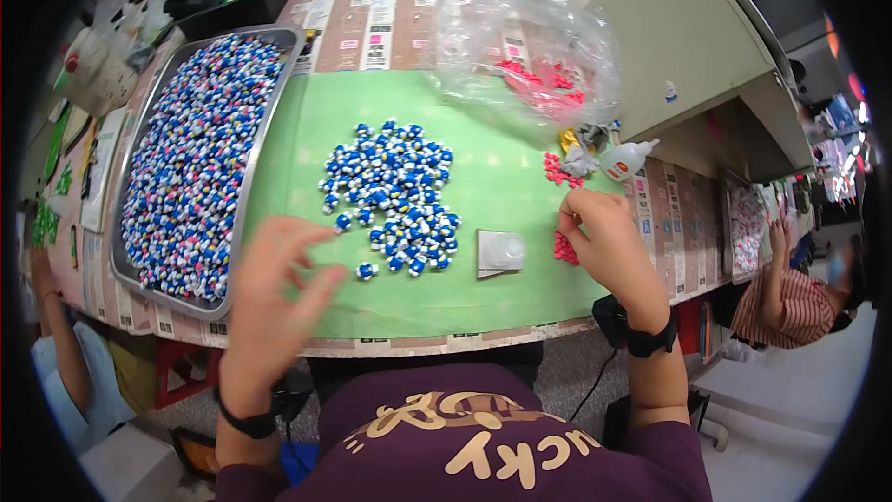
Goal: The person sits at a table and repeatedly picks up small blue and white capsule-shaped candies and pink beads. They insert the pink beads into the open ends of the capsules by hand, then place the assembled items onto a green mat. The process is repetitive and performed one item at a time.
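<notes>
My left hand [279, 302], smeared a little by motion, hovers at the left edge of a loose pile of small blue-and-white figure-like pieces [395, 186]. Its thumb and fingers are apart, with nothing visible between them. One blue-and-white piece [366, 270] lies by itself near the fingertips. On the right, my right hand [606, 244] is pinched over a small heap of pink pieces [565, 249]; the fingertips hide whatever they may hold. A white square block with a rounded, glossy top [500, 253] lies between the pile and my right hand. A green mat [446, 302] lies beneath everything.
A metal tray [243, 195] heaped with blue-and-white pieces stands left. Far right lie a clear plastic bag [520, 23] with pink pieces, a white squeeze bottle [628, 160] and crumpled foil [581, 158]. A grey cabinet [660, 37] borders the table. Other people sit on both sides.
</notes>
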A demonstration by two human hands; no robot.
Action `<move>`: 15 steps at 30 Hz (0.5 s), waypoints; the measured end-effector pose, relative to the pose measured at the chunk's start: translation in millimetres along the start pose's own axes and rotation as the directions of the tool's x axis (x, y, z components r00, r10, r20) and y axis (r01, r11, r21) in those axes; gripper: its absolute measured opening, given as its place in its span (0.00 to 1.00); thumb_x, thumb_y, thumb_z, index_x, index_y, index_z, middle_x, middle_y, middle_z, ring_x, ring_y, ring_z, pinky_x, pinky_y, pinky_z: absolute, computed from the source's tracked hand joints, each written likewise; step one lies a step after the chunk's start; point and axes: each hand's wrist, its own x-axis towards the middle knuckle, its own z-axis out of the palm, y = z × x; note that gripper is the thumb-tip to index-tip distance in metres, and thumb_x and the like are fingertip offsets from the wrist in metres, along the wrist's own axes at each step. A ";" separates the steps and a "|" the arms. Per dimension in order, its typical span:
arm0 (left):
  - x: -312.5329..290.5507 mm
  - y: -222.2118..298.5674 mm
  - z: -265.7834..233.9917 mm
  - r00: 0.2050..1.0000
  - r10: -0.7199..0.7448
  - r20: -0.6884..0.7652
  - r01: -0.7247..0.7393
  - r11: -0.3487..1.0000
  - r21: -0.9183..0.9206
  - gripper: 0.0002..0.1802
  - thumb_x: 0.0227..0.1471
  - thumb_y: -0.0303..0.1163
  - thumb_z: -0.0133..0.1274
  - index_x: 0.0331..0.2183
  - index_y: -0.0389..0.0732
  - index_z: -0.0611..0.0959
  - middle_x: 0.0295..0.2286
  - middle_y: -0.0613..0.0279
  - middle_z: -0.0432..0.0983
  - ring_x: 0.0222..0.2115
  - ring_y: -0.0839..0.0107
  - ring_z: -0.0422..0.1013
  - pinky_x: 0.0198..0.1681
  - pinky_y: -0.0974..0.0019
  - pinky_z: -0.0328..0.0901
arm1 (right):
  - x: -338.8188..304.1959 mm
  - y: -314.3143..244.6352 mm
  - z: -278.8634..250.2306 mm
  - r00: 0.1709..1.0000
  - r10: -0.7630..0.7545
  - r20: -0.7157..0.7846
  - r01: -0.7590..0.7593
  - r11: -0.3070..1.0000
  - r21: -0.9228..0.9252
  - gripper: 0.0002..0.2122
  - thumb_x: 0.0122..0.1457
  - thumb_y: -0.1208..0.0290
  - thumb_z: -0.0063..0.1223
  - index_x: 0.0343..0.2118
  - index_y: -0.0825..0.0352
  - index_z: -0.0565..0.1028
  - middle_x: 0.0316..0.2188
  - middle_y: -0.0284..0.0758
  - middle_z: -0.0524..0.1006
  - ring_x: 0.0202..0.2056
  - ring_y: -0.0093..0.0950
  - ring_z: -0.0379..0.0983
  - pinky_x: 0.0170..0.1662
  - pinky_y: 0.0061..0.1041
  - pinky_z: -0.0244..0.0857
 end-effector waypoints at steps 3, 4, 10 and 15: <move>-4.5 0.7 20.6 0.982 0.005 0.189 -0.017 0.998 0.065 0.19 0.44 0.20 0.60 0.42 0.38 0.79 0.35 0.61 0.70 0.31 0.71 0.70 0.30 0.70 0.66 | -1.2 0.4 0.6 0.999 -0.014 0.030 0.015 1.000 -0.001 0.05 0.52 0.82 0.50 0.27 0.65 0.67 0.23 0.36 0.72 0.31 0.37 0.71 0.47 0.33 0.57; -5.1 -1.9 26.7 0.977 0.024 0.210 -0.044 0.995 0.093 0.19 0.44 0.20 0.60 0.42 0.37 0.79 0.35 0.60 0.70 0.31 0.70 0.71 0.30 0.70 0.66 | -2.6 0.9 -0.4 0.999 -0.010 0.037 0.010 1.000 -0.006 0.05 0.52 0.82 0.50 0.27 0.65 0.67 0.23 0.36 0.72 0.31 0.37 0.71 0.47 0.33 0.57; -5.1 -5.8 28.7 0.973 -0.058 0.225 0.059 0.998 0.003 0.11 0.45 0.18 0.60 0.34 0.33 0.78 0.31 0.58 0.70 0.27 0.70 0.71 0.29 0.71 0.67 | 1.8 -4.8 -1.3 0.997 -0.009 0.079 0.009 1.000 -0.003 0.05 0.51 0.81 0.51 0.27 0.64 0.67 0.21 0.35 0.71 0.30 0.35 0.71 0.46 0.33 0.58; -4.6 -6.8 24.4 0.971 -0.118 0.207 0.147 0.980 -0.132 0.10 0.44 0.15 0.59 0.33 0.33 0.79 0.33 0.60 0.72 0.30 0.74 0.72 0.32 0.73 0.69 | 8.5 -7.4 -3.0 0.984 0.096 0.153 -0.105 0.993 0.050 0.05 0.48 0.81 0.50 0.26 0.65 0.66 0.21 0.34 0.72 0.26 0.34 0.71 0.44 0.33 0.59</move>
